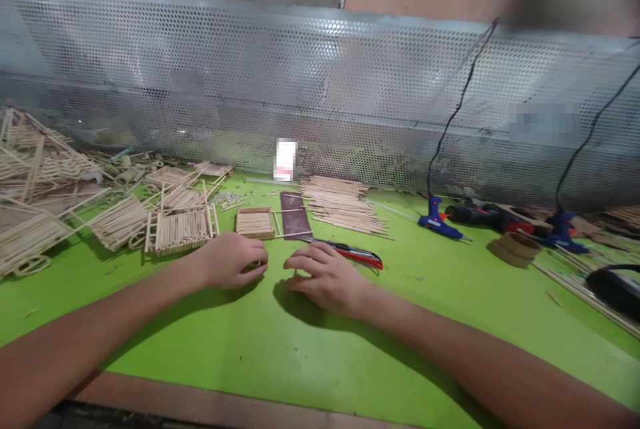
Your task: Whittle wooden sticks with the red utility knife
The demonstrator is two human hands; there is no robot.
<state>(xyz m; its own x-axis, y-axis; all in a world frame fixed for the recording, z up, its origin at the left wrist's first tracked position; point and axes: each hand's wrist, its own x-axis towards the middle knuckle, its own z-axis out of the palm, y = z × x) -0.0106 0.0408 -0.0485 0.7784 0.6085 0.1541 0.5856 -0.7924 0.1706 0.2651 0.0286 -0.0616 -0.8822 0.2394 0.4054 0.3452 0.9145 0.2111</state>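
Note:
My left hand point(239, 261) is low over the green tabletop, its fingers curled and the thumb drawn in towards them. What it holds, if anything, is hidden. Facing it, my right hand point(325, 275) has bent fingers, with a short pale stick showing faintly between thumb and fingers. Just behind the right hand lies a red and black utility knife point(357, 254), blade out. A small stick-built frame point(255, 222) with two long legs lies beyond the left hand, its legs reaching across a dark brown sandpaper-like sheet point(296, 215).
Thin sticks point(345, 202) are piled behind the sheet. Several stick-built pieces point(183, 229) crowd the left. To the right are a blue glue gun point(440, 219) with a hanging cord, another glue gun point(565, 232) and a brown tape roll point(514, 249). A perforated metal panel point(250, 82) closes the back.

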